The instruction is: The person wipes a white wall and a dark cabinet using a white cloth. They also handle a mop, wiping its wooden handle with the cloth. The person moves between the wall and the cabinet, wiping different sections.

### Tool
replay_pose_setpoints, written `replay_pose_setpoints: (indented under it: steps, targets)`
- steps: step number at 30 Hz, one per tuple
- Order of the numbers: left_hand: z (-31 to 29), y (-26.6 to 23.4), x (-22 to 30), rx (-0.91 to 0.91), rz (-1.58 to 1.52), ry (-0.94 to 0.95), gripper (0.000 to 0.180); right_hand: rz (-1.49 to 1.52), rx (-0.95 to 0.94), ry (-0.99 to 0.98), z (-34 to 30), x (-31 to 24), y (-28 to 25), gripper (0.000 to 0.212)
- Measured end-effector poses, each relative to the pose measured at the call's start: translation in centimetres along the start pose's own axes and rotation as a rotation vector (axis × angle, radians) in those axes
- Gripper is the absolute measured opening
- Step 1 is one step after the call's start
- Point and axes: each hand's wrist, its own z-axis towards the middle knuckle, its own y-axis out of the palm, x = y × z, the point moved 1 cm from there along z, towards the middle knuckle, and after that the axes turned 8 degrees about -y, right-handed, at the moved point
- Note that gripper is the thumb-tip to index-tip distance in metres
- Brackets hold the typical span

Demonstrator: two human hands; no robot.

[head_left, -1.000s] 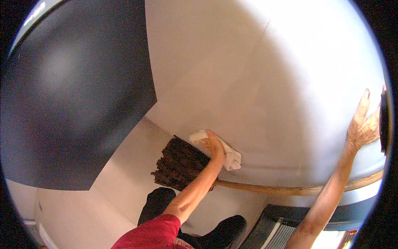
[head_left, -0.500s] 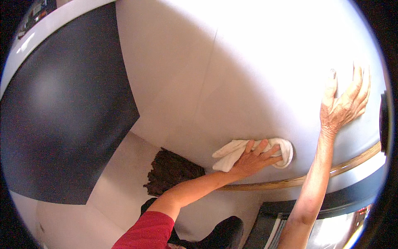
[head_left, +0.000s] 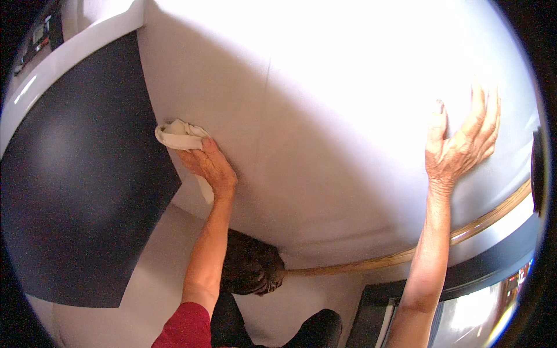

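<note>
Head view: cloth point(head_left: 181, 141), white and folded, lies flat to the pale wall point(head_left: 325, 191) beside the dark panel's point(head_left: 87, 180) right edge; long axis slants upper left to lower right, looped end toward the panel, narrow tail below the left hand point(head_left: 210, 169); that hand's grip is closed over the cloth, fingers partly hidden, tightness unclear; right hand point(head_left: 461, 142) spread on the wall, grip wide, nothing held; wooden strip point(head_left: 354, 267) below.
</note>
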Motion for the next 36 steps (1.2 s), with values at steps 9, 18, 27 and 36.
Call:
replay_pose_setpoints:
  steps: [9,18,27,36]
  targets:
    - [-14.2,3.1,15.7,-0.175,-0.103,0.794,0.051,0.045,-0.002,0.017,-0.3,0.4,0.5,0.05]
    - [-3.2,3.9,18.5,-0.004,-0.078,1.032,0.044,-0.014,0.012,0.057,-1.6,0.9,0.8,0.05]
    - [12.4,1.5,19.3,0.324,0.279,0.797,0.05,-0.032,0.029,0.047,-1.5,1.2,0.9,0.048]
    - [15.8,-2.0,14.2,0.421,0.74,1.001,0.048,-0.018,0.072,-0.039,-1.5,1.7,1.0,0.045]
